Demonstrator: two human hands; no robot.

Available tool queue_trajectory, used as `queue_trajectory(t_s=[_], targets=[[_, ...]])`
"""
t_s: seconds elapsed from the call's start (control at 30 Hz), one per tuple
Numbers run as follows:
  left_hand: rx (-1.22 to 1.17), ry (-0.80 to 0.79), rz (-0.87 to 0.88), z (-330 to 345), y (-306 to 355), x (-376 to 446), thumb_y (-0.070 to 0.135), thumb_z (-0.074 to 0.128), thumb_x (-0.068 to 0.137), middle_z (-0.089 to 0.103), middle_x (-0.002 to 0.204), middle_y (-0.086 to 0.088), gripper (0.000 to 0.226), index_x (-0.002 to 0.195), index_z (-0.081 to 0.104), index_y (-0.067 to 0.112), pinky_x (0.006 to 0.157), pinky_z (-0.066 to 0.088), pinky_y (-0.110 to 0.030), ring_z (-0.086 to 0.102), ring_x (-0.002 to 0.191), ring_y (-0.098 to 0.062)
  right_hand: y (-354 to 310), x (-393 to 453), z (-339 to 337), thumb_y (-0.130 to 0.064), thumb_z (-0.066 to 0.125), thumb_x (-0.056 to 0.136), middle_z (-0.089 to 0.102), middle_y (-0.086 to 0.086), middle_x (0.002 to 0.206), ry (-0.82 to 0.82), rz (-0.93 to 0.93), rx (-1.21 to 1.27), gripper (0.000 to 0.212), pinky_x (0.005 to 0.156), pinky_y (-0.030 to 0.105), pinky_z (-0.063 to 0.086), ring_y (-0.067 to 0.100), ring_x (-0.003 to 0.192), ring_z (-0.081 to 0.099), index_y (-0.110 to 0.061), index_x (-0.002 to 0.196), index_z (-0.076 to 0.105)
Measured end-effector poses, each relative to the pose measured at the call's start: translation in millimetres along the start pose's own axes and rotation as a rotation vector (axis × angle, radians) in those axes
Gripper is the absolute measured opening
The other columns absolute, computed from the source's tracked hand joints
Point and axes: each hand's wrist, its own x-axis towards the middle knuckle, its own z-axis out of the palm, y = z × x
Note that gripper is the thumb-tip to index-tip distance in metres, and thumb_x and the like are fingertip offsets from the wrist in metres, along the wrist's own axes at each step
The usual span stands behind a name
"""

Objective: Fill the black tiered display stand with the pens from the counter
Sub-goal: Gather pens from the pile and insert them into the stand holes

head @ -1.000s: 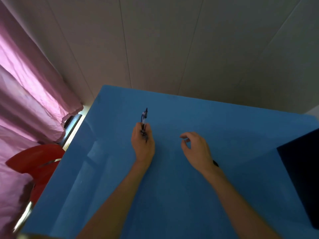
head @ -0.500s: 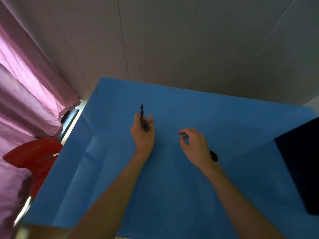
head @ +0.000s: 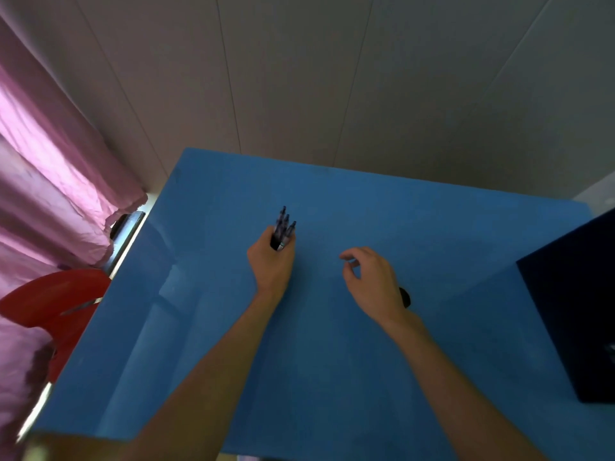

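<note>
My left hand (head: 272,265) grips a small bunch of dark pens (head: 284,229) over the middle of the blue counter (head: 332,377), their tips pointing away from me. My right hand (head: 372,281) hovers a little to the right with fingers loosely curled and nothing in it. A small dark end of something (head: 404,297) shows from behind the right wrist. The black display stand (head: 579,321) sits at the right edge of the view, cut off by the frame; its tiers are not visible.
A pale panelled wall (head: 332,78) rises right behind the counter. Pink curtain (head: 50,181) hangs on the left, with a red chair (head: 56,304) below it beside the counter's left edge.
The pens in my left hand have turned slightly and now show as a fanned bunch. Both hands stay in nearly the same place; the view has shifted a little.
</note>
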Motion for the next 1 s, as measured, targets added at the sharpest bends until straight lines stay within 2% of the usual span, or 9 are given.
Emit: queue_trajectory(t_s=[0.07, 0.17, 0.27, 0.33, 0.5, 0.63, 0.73, 1.0], targets=[[0.032, 0.008, -0.012, 0, -3, -2, 0.016, 0.065, 0.089, 0.036, 0.059, 0.003, 0.033, 0.070, 0.043, 0.001, 0.049, 0.024, -0.024, 0.028, 0.055, -0.007, 3, -2, 0, -0.015, 0.059, 0.097, 0.067, -0.005, 0.114, -0.001, 0.003, 0.003, 0.019, 0.087, 0.021, 0.048, 0.008, 0.099, 0.062, -0.016, 0.114, 0.068], [0.066, 0.013, -0.057, -1, -6, 1, 0.016, 0.060, 0.089, 0.033, 0.054, 0.012, 0.033, 0.065, 0.039, 0.013, 0.051, 0.024, -0.028, 0.027, 0.054, -0.007, 5, -5, -1, -0.015, 0.059, 0.097, 0.066, -0.005, 0.113, -0.006, 0.003, 0.011, 0.018, 0.087, 0.022, 0.048, 0.007, 0.098, 0.062, -0.017, 0.112, 0.068], [0.125, 0.001, -0.066, -1, 4, -3, 0.019, 0.057, 0.090, 0.034, 0.050, 0.013, 0.036, 0.062, 0.035, 0.023, 0.053, 0.024, -0.029, 0.027, 0.052, -0.008, 5, -7, -4, -0.015, 0.059, 0.097, 0.066, -0.006, 0.113, -0.017, 0.009, 0.017, 0.019, 0.087, 0.022, 0.048, 0.007, 0.099, 0.061, -0.017, 0.113, 0.068], [0.200, -0.031, -0.044, -3, 14, -7, 0.019, 0.056, 0.090, 0.037, 0.051, 0.011, 0.034, 0.062, 0.036, 0.022, 0.051, 0.024, -0.029, 0.030, 0.052, -0.010, 5, -8, -10, -0.016, 0.059, 0.097, 0.065, -0.007, 0.113, -0.031, 0.019, 0.012, 0.018, 0.084, 0.020, 0.046, 0.007, 0.098, 0.061, -0.018, 0.112, 0.068], [0.501, -0.253, -0.015, -4, 46, -20, 0.026, 0.055, 0.085, 0.050, 0.057, 0.002, 0.021, 0.067, 0.046, 0.016, 0.051, 0.032, -0.030, 0.045, 0.053, -0.019, 3, -14, -36, -0.018, 0.062, 0.094, 0.067, -0.006, 0.112, -0.049, 0.089, 0.032, 0.018, 0.085, 0.029, 0.051, 0.011, 0.094, 0.063, -0.020, 0.110, 0.069], [0.679, -0.403, 0.046, -3, 72, -43, 0.026, 0.057, 0.084, 0.052, 0.061, 0.000, 0.022, 0.069, 0.046, 0.018, 0.051, 0.031, -0.027, 0.048, 0.057, -0.022, -1, -31, -63, -0.017, 0.062, 0.092, 0.070, -0.009, 0.104, -0.004, 0.149, 0.055, 0.015, 0.083, 0.033, 0.054, 0.012, 0.087, 0.065, -0.021, 0.104, 0.070], [0.716, -0.493, 0.140, 2, 90, -64, 0.027, 0.060, 0.084, 0.052, 0.063, -0.001, 0.023, 0.069, 0.045, 0.018, 0.050, 0.031, -0.026, 0.049, 0.057, -0.022, -3, -52, -84, -0.017, 0.063, 0.092, 0.069, -0.011, 0.099, 0.056, 0.204, 0.080, 0.014, 0.082, 0.034, 0.055, 0.011, 0.084, 0.064, -0.020, 0.104, 0.070], [0.687, -0.671, 0.356, 34, 145, -138, 0.023, 0.059, 0.084, 0.048, 0.059, 0.000, 0.023, 0.069, 0.044, 0.016, 0.048, 0.028, -0.027, 0.045, 0.055, -0.020, 5, -136, -144, -0.018, 0.061, 0.096, 0.067, -0.013, 0.100, 0.221, 0.327, 0.104, 0.015, 0.080, 0.026, 0.053, 0.006, 0.085, 0.063, -0.019, 0.108, 0.070]])
